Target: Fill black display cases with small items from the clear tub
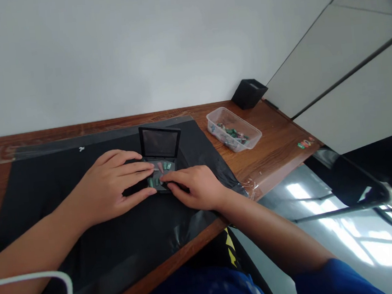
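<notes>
Sm. blk case (160, 149) open on blk mat (47, 184), green & pink pcs (151, 182) inside. L hand (118, 180) at case's L side, fingers spread, can't tell if gripping; R hand (198, 188) at R front, index tip by pcs, can't tell if pinching. Clear tub (218, 140) w/ mixed bits near, to R.

Bare left hand (116, 184): palm down, fingers outstretched, thumb spread apart
Bare right hand (198, 188): index finger extended, thumb bent beside it
Bare forearms (268, 232): angled inward, converging
</notes>
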